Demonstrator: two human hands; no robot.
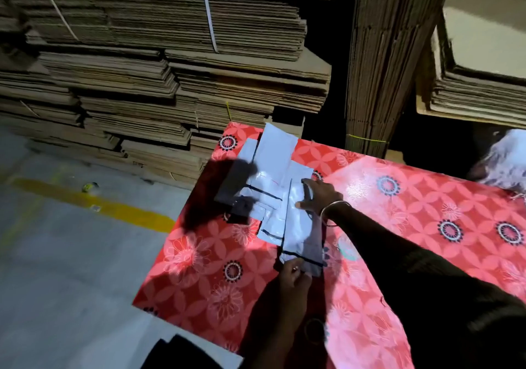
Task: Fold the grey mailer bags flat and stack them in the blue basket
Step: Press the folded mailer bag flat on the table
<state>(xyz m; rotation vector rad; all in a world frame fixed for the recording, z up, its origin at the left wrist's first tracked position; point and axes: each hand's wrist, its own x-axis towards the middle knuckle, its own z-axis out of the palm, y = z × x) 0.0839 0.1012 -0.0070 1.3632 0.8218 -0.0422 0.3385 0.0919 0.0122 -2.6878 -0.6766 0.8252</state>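
Note:
Several grey mailer bags (273,166) lie overlapping on the red flowered table (412,206) near its far left corner. One long grey bag (300,232) lies on top, reaching toward me. My right hand (318,198) lies on this bag's far half, fingers spread and fairly straight, a bangle on the wrist. My left hand (293,274) pinches the bag's near end by its dark strip. No blue basket is in view.
Tall stacks of flattened cardboard (170,69) stand behind the table, with an upright bundle (384,55) at the back right. A white crumpled heap (506,158) sits at the table's far right edge. Grey floor with a yellow line (113,206) lies to the left.

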